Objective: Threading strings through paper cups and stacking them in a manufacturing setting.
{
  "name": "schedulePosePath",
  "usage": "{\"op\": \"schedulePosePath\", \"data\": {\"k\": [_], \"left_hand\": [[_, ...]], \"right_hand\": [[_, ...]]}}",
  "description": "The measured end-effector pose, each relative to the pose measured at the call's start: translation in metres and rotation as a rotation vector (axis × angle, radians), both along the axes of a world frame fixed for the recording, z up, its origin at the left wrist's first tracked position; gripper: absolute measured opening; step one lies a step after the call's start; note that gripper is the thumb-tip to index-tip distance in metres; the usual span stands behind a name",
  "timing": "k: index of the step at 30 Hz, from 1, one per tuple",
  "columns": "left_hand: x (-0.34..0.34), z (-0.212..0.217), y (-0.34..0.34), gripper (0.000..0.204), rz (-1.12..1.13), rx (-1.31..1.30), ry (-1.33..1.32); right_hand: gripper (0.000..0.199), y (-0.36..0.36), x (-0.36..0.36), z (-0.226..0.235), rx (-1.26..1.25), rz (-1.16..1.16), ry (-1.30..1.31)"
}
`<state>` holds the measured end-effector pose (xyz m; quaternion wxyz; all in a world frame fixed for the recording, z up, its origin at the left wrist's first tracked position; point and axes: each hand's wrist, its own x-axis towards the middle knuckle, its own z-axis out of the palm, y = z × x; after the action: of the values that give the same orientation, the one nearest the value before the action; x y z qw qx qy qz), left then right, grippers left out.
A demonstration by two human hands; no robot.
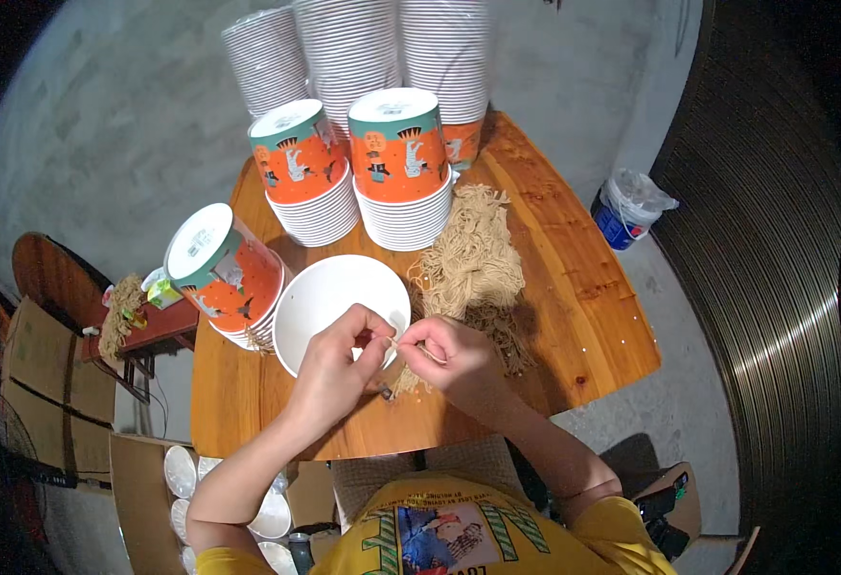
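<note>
From here I can see the wooden table [583,297], its grain showing along the right edge. Beyond that edge, I make out a blue pail [615,232] on the grey floor [593,422], a clear plastic bag [652,191] at its mouth, near a dark ribbed shutter [784,268]. A grey wall [133,125] rises past the far edge. Off the left edge I have a red bench [179,326] with a green-and-white packet [161,289] on it, and taped cardboard [51,383] nearby. Below the table's near-left corner I find an open cardboard box [142,498].
</note>
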<state>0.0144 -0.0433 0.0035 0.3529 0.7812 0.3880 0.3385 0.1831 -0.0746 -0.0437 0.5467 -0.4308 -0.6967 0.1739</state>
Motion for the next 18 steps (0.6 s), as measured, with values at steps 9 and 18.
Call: {"op": "schedulePosePath", "data": {"k": [9, 18], "left_hand": [[-0.005, -0.006, 0.008, 0.005, -0.043, -0.211, -0.105], [-0.003, -0.001, 0.013, 0.018, -0.124, -0.409, -0.248]], "right_hand": [[0.014, -0.002, -0.003, 0.005, -0.04, -0.023, 0.021], [0.009, 0.005, -0.003, -0.01, -0.27, 0.014, 0.337]]}}
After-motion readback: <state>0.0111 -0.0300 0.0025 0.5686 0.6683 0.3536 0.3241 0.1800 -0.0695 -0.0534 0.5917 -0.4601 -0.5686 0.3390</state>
